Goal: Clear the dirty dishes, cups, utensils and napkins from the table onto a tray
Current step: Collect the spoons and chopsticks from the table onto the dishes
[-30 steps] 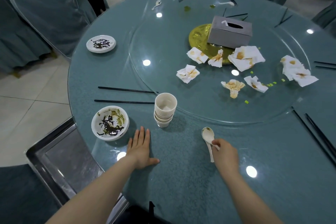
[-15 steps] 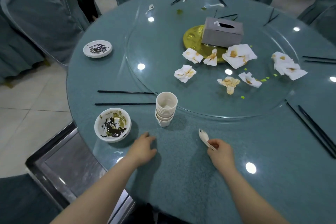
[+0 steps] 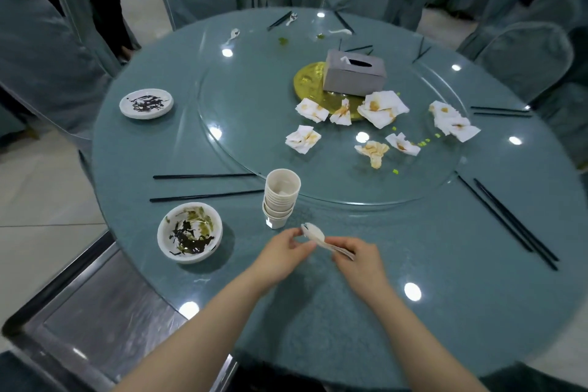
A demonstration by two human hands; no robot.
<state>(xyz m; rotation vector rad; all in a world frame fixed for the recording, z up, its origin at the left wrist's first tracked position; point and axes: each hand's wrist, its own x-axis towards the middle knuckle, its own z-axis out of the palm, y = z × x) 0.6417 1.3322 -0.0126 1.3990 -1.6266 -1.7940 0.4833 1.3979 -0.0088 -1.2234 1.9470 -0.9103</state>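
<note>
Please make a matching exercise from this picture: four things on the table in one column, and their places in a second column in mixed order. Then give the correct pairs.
Things:
1. white spoon
2. stack of cups
3. tissue box
4. dirty bowl

Places:
A. on the gold plate at the middle of the glass turntable
B. between the left hand and the right hand
C. near the table edge, above the metal tray
D. at the near rim of the turntable, beside two black chopsticks

Pairs: 1-B, 2-D, 3-A, 4-C
</note>
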